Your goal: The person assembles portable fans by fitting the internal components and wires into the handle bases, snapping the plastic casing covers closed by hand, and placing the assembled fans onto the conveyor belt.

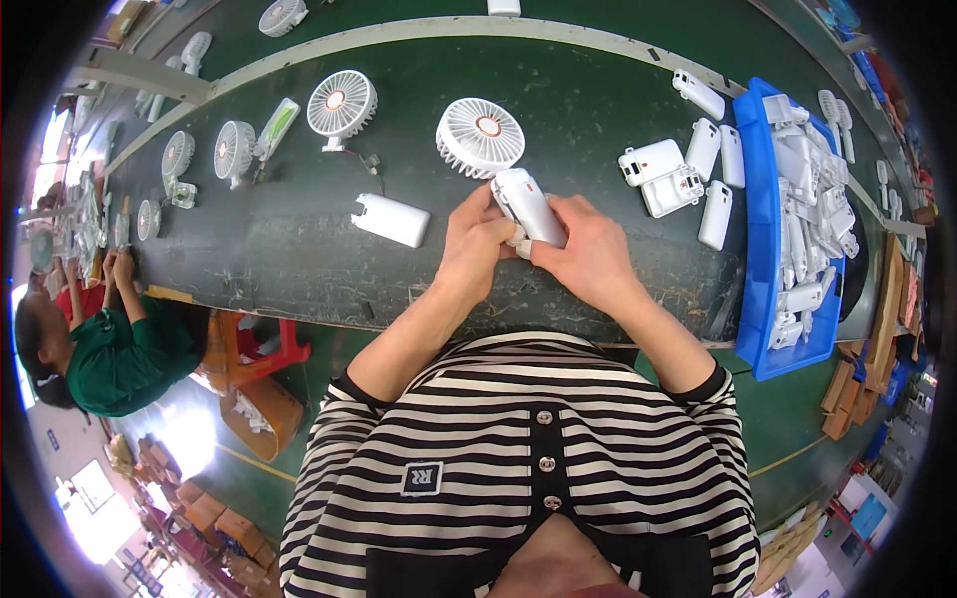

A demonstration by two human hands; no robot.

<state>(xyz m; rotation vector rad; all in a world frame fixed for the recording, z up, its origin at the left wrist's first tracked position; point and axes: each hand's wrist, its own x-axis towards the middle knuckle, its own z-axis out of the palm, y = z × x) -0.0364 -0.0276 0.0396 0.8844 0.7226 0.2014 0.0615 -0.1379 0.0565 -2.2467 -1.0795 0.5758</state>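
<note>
Both of my hands meet over the near part of the green work table, closed around a white fan handle (530, 207). My left hand (469, 244) grips its left side, and my right hand (593, 254) wraps its right side. Whitish coverings show on the thumb tips. Just beyond the handle's far end lies a round white fan head (480, 138) with an orange-ringed centre; whether the two are joined I cannot tell. Left of my hands rests a loose white handle shell (392, 220). Farther back is another fan head (342, 105) with a small wired part beside it.
At the right stands a blue bin (758, 229) heaped with white shells. Several white handle pieces (662, 177) lie left of it. More fan heads (234, 151) line the table's left part. A co-worker in green (130, 359) sits at far left, by a red stool (284, 344).
</note>
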